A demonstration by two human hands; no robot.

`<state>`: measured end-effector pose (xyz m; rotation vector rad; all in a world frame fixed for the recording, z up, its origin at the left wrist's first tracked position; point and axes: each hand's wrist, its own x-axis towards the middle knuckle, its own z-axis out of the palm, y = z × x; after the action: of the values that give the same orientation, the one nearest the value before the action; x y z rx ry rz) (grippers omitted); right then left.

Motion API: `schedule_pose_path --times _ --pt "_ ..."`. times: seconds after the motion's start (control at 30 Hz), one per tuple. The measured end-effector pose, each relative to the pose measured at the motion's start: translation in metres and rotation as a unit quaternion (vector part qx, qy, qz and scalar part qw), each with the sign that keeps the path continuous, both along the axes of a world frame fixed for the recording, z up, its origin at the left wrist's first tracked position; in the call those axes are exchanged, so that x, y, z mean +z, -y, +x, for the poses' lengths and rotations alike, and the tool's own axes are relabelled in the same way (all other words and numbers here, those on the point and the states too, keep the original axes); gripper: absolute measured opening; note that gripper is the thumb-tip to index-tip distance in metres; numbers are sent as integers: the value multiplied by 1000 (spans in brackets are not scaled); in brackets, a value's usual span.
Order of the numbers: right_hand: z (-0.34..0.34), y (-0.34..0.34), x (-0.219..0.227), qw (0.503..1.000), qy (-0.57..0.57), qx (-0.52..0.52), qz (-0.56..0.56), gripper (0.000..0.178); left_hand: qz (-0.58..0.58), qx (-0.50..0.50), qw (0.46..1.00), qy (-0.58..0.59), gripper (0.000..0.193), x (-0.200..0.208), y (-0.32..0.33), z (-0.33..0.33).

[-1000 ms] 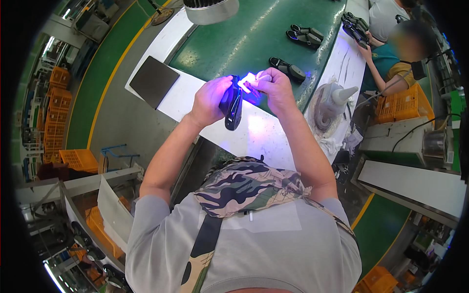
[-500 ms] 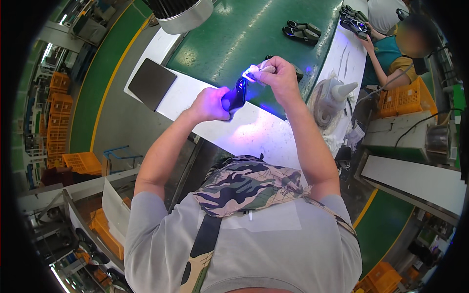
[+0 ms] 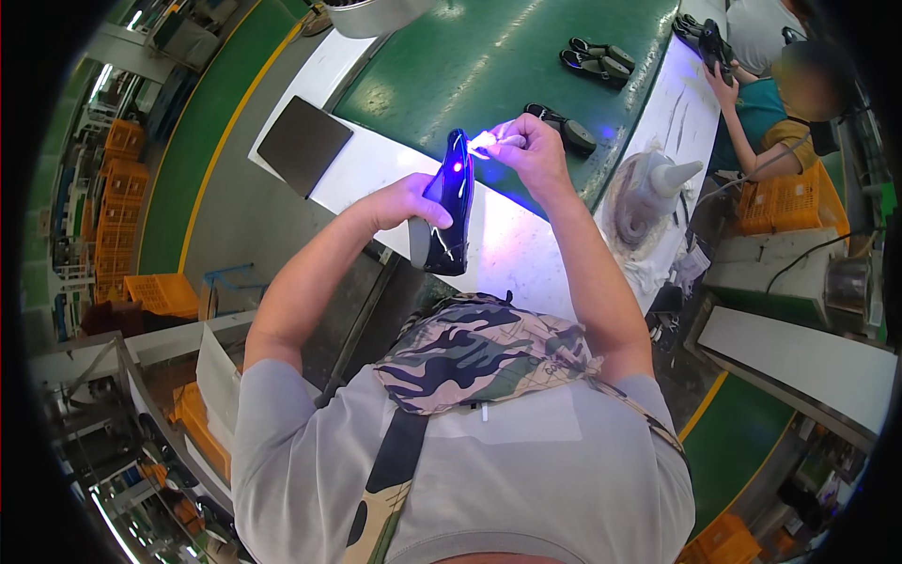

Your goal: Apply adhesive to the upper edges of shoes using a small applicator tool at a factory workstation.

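Note:
My left hand (image 3: 412,202) is closed around a glossy black shoe (image 3: 451,211) with a grey sole, its long side standing roughly upright in the picture. The thumb lies across the shoe's dark face, while the other fingers are mostly hidden behind it. A bright violet light spot shines on the upper part. Beside the shoe's far end, my right hand (image 3: 536,155) pinches a small crumpled white cloth (image 3: 482,143), lit bluish white. The cloth is at the shoe's edge; whether it presses on it I cannot tell.
Pairs of dark sandals (image 3: 597,61) lie on the green belt (image 3: 489,56). A dark square pad (image 3: 305,146) rests on the white ledge. A round lamp (image 3: 376,17) hangs above. To the right are a nozzled bottle (image 3: 662,179), a co-worker's hand (image 3: 722,85) and orange crates (image 3: 794,202).
My left hand has turned the shoe, so more of its length shows. The cloth stays near its far end. The co-worker's shoe is tilted more upright. The whole view has shifted slightly.

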<state>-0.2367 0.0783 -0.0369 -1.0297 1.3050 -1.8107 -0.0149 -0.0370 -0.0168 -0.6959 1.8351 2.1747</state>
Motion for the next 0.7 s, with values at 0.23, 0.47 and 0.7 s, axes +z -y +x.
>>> schedule_pose_path --times 0.23,0.47,0.7 --pt "9 -1 -9 998 51 27 -9 17 100 72 992 -13 54 3 -1 6" --pt "7 14 16 993 102 34 -47 15 49 23 998 -38 56 8 -5 11" --pt "-3 21 2 999 9 38 -30 17 28 -3 999 -18 71 15 -12 12"
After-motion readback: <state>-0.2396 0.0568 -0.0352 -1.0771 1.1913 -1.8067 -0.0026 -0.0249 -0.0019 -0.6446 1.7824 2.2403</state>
